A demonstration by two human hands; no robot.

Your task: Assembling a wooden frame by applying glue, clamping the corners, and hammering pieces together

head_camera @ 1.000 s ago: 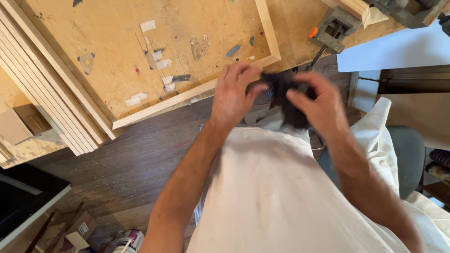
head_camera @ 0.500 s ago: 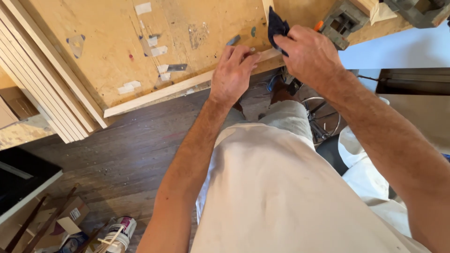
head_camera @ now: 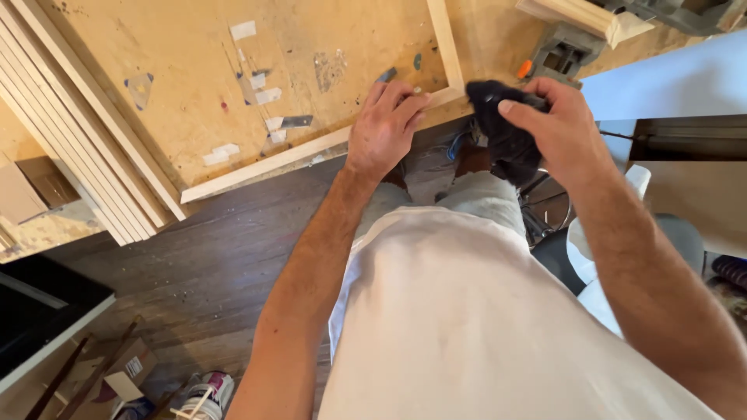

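The right hand (head_camera: 564,128) is closed around a dark cloth (head_camera: 502,128) at the wooden frame (head_camera: 311,149) corner, which lies at its nine o'clock. The left hand (head_camera: 385,128) presses flat, fingers spread, on the bottom rail, whose long axis runs from two to eight o'clock.

Dark wood-plank floor (head_camera: 194,264) (scuffed) under a tape-flecked chipboard workbench (head_camera: 187,85).

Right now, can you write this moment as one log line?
left hand: pressing wooden frame corner | right hand: gripping dark cloth at the corner | workbench: taped scraps
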